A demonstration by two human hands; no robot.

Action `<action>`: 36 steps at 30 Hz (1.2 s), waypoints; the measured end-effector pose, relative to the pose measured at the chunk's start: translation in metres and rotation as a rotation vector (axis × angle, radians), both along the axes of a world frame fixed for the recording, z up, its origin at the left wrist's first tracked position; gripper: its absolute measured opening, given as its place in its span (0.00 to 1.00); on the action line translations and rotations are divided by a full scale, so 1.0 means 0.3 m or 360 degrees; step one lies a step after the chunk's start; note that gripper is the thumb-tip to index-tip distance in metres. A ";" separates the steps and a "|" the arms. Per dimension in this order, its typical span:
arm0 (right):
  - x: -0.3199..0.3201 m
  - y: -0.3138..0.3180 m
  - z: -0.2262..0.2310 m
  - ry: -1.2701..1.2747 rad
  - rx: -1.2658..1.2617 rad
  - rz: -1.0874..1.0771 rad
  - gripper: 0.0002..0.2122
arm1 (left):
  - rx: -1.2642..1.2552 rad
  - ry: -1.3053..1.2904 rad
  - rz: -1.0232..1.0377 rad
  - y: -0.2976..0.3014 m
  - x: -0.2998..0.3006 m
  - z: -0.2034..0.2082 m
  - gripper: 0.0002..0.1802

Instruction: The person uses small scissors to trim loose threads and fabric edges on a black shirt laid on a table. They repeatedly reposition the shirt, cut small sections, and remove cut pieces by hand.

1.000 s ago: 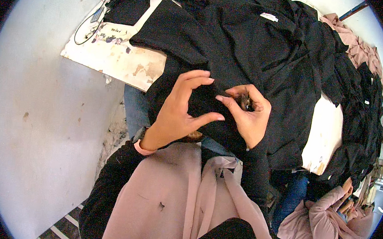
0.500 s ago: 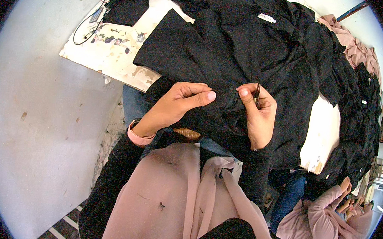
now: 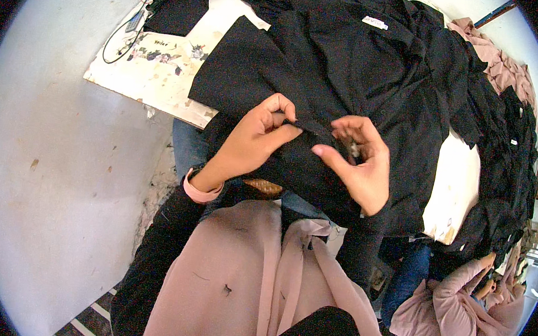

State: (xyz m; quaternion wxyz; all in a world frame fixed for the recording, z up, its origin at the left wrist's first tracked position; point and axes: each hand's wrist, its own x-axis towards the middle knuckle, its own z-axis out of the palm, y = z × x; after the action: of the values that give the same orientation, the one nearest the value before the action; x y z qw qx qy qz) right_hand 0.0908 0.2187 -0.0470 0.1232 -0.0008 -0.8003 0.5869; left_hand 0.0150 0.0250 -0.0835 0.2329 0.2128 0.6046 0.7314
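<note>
Black cloth (image 3: 346, 67), 1 spread layer among several dark pieces: laid over the bench, near edge drawn toward the wearer. Held fold (image 3: 312, 129): raised between both hands, centre of the clock used below.

Left hand (image 3: 253, 143), 8 to 9 o'clock: grip closed on the held fold, thumb against fingertips. Right hand (image 3: 366, 175), 4 o'clock: grip apart, thumb and fingers spread beside the fold; small object near the palm, too blurred to name.

Step in hand, by judgement: handling of the cloth edge, steadied at 1 side only. Next move, by judgement: calls for right thumb and fingers brought together on the fold, with left pinch kept firm and cloth flat between the 2 hands.

Outward: white label (image 3: 374, 23), on dark cloth at 1 o'clock. Bench (image 3: 161, 87), pale and stained, bare stretch at 10 o'clock. Pink cloth heap (image 3: 498, 63), 2 o'clock. Co-worker's pink sleeve (image 3: 458, 287), between 4 and 5 o'clock, well apart.
</note>
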 end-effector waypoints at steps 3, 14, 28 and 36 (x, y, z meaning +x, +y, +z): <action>-0.005 0.030 0.001 -0.0257 0.0097 -0.0215 0.09 | 0.0272 -0.0446 -0.0255 -0.006 -0.010 -0.015 0.13; 0.058 0.019 -0.020 0.0877 0.1154 -0.0005 0.17 | 0.1046 -0.0895 -0.0304 0.004 0.026 -0.003 0.32; 0.091 -0.054 -0.078 0.0915 0.0869 -0.0010 0.18 | 0.1203 -0.0524 -0.0132 0.000 0.028 0.044 0.48; 0.107 -0.071 0.008 0.0741 0.0682 -0.0600 0.19 | 0.0582 0.0083 -0.0073 0.000 0.077 0.041 0.48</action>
State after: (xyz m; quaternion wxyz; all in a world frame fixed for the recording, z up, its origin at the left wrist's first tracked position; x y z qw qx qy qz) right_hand 0.1230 0.1976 -0.0448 0.4053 0.0112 -0.8414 0.3573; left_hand 0.0382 0.0249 -0.0711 0.1912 0.2842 0.4625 0.8178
